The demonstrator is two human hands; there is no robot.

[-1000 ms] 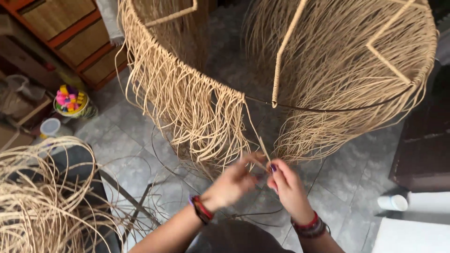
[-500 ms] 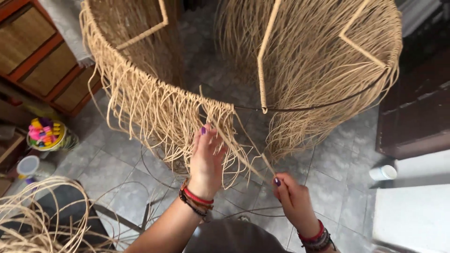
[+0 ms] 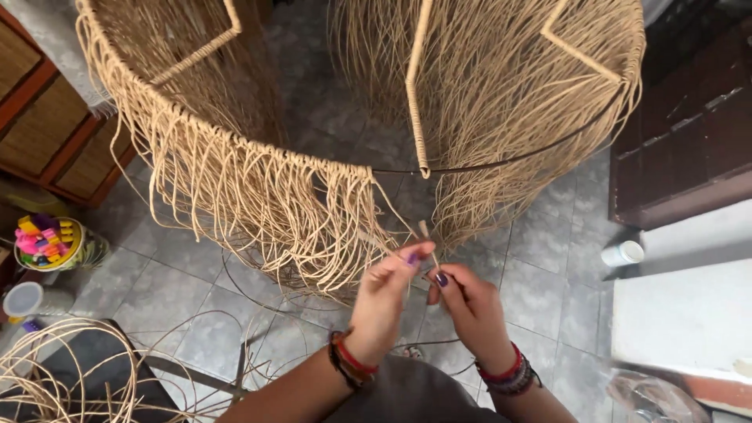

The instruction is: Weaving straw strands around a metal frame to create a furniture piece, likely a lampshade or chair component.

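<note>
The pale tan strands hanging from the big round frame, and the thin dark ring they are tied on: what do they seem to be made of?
The pale tan hanging strands look like rattan or similar plant fibre: matte, stiff, slightly curled. The thin dark ring looks like metal wire: smooth, very slender, evenly curved. The left hand and right hand pinch one strand.

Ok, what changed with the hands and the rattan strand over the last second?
The left hand went up into the hanging fringe, then came back down beside the right hand. Both now pinch one rattan strand between fingertips. The wire frame and the coiled rattan on the floor look unchanged.
</note>
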